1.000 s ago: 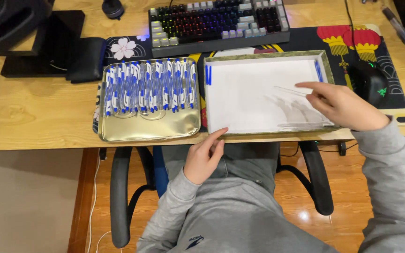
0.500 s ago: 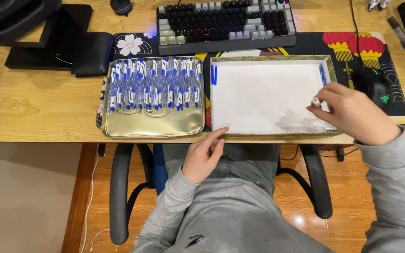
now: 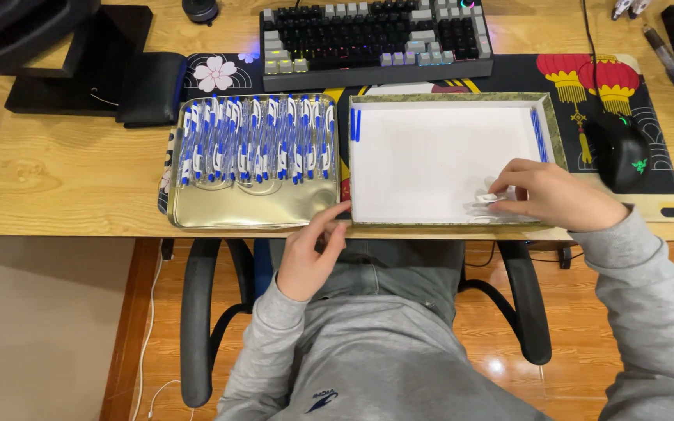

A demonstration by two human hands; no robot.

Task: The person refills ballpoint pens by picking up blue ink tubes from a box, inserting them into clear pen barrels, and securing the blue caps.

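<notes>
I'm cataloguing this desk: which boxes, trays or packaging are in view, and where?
Gold metal tray, rectangular, left of centre, holding a row of blue-and-white pens.
White-lined box lid with green-gold rim, rectangular, right of the tray; right hand inside it, left hand at its front edge.
No screens in view.

Looks like a home desk setup: a wooden desk (image 3: 56, 179) carrying a backlit keyboard (image 3: 376, 35), a mouse (image 3: 624, 152) on a long patterned desk mat (image 3: 587, 78), and an office chair (image 3: 204, 312) over glossy wood flooring (image 3: 587, 359).
</notes>
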